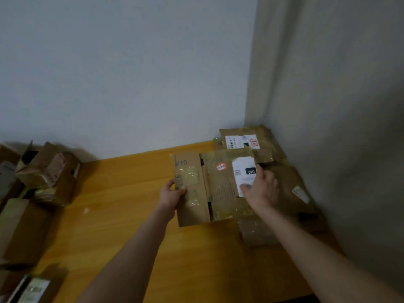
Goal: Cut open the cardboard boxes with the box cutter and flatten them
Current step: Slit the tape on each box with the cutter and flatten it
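A flattened brown cardboard box [216, 191] marked "#10", with a white label and clear tape, lies over the right part of the yellow table [122, 215]. My left hand [171, 194] grips its left edge, thumb on top. My right hand [261, 188] rests on the box's right side by the white label, fingers fairly straight. The box overlaps a pile of flattened boxes [284, 184] in the corner. No box cutter is visible.
Several unflattened cardboard boxes [48, 171] are stacked at the table's left side, with more boxes [19, 232] at the lower left. White walls meet in a corner behind the pile. A small scrap [86, 210] lies on the table.
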A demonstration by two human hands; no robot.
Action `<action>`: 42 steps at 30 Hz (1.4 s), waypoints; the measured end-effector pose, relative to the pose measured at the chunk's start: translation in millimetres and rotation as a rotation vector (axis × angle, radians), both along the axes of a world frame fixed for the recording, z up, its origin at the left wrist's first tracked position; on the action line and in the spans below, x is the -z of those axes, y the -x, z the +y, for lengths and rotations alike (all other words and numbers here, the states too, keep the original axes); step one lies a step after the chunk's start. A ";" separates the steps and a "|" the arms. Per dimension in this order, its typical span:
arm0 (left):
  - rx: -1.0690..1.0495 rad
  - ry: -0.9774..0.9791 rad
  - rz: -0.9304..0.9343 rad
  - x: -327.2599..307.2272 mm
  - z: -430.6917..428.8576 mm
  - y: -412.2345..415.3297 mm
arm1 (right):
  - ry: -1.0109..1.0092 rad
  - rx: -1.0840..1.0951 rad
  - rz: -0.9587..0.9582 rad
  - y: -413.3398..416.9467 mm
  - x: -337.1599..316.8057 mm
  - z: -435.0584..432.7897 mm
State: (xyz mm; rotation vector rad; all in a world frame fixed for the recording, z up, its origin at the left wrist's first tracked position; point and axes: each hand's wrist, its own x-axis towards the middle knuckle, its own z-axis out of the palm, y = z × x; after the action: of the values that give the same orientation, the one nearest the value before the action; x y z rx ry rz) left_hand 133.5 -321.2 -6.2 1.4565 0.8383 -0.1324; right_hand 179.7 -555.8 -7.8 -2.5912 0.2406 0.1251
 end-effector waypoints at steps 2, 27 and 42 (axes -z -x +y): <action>0.039 0.028 -0.002 5.1 -32.7 -10.4 | 0.077 -0.055 -0.092 -3.0 -3.5 -21.3; 0.279 -0.161 0.179 43.8 -114.9 -40.7 | 0.509 -0.576 0.255 -14.8 55.0 -66.4; 0.491 -0.751 0.352 23.3 -31.0 14.9 | 0.411 -0.599 0.082 -9.3 17.3 26.1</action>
State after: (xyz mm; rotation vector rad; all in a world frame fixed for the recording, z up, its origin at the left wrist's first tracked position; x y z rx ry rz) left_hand 118.7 -352.2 -29.5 2.3856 0.8326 -0.4942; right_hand 189.0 -529.7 -25.1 -2.9862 -0.5454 0.4337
